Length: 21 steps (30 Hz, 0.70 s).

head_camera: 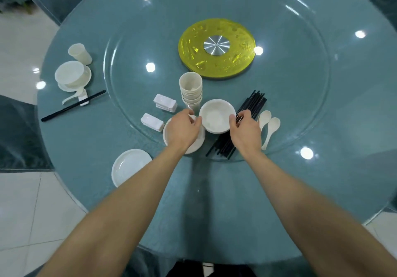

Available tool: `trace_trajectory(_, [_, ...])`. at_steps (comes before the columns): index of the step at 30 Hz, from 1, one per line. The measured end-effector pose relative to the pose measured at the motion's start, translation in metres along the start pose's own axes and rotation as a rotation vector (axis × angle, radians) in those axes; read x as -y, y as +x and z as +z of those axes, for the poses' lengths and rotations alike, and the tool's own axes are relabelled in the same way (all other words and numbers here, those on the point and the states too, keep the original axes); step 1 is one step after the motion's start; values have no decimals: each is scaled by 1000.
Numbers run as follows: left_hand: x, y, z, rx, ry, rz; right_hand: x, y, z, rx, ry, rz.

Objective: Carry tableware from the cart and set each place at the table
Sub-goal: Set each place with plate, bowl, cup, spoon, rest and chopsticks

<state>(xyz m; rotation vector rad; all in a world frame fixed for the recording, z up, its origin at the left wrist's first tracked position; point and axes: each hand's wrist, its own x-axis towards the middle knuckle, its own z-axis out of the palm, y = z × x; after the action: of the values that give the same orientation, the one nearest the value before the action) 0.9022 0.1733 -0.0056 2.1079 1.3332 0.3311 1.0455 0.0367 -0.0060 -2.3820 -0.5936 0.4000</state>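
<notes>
A white bowl (216, 115) stands on the glass turntable (133, 46), with a hand at each side of it. My left hand (184, 128) curls its fingers against the left rim and covers part of a stack of white plates (195, 146). My right hand (245, 128) has its thumb on the right rim and lies over a bundle of black chopsticks (254, 103). Behind the bowl is a stack of cream cups (190, 89). Two white spoons (269, 124) lie to the right. White chopstick rests (165, 103) sit to the left. A single plate (130, 166) lies on the teal table (86, 139).
A finished place setting is at the far left: cup (80, 53), bowl on a plate (72, 75), spoon and a chopstick pair (73, 105) on a rest. A yellow disc with a metal hub (216, 48) marks the turntable's centre. White floor tiles lie beyond the table's edge.
</notes>
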Motion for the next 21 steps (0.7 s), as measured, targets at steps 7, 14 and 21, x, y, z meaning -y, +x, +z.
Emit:
trace_trajectory(7, [-12, 7, 15, 16, -59, 42, -1, 16, 7, 67, -92, -13])
trace_trajectory(14, [-15, 3, 18, -26, 10, 65, -5, 20, 14, 23, -195, -127])
trace_trajectory(21, [-18, -6, 16, -61, 27, 64, -6, 18, 15, 2, -288, -205])
